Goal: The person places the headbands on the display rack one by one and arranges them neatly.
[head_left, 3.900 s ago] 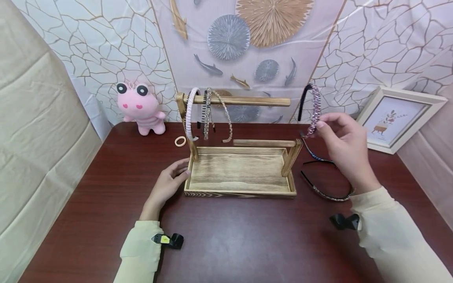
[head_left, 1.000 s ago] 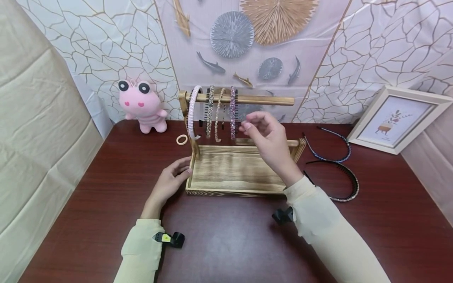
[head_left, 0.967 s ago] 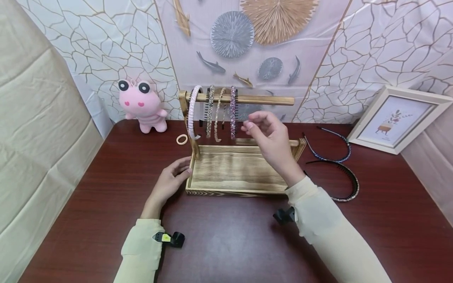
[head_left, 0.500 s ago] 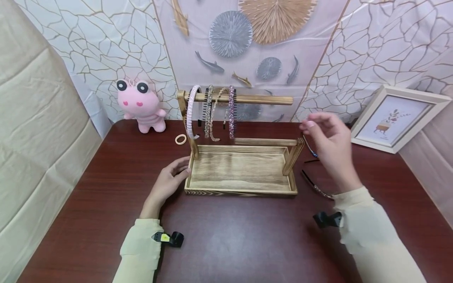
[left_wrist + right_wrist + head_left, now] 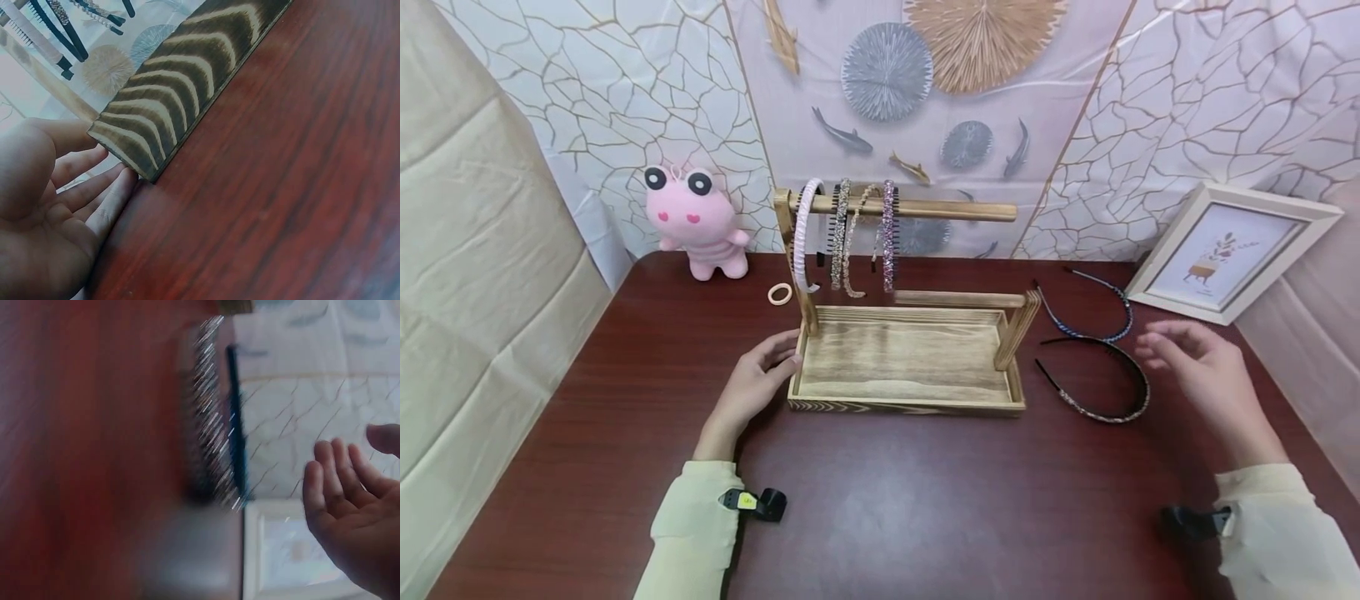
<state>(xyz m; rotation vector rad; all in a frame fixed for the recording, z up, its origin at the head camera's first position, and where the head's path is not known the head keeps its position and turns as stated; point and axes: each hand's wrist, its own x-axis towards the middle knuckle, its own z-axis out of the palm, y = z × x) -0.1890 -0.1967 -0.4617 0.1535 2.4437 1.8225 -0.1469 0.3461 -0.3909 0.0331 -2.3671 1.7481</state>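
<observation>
A wooden rack [image 5: 850,407] with a tray base and two bars stands mid-table. My left hand [image 5: 758,380] rests against the tray's left end; in the left wrist view its fingertips touch the tray's corner [image 5: 150,125]. From the upper bar hang a white headband [image 5: 803,237], a glittery silver-gold one [image 5: 838,242], a thin beaded one [image 5: 850,250] and a purple sparkly one [image 5: 889,237]. My right hand [image 5: 1213,375] holds nothing, fingers relaxed, just right of a black jeweled headband [image 5: 1101,415] on the table. Behind that lies a blue headband [image 5: 1126,312].
A pink plush toy [image 5: 696,221] sits at the back left, with a small light-colored ring [image 5: 780,294] near it. At the back right leans a white picture frame [image 5: 1232,250]. The rack's lower bar [image 5: 958,299] extends left from its right post.
The purple headband went from my right hand onto the upper bar. My right hand then let go and swung right, down beside the table headbands. The left hand stayed at the tray.
</observation>
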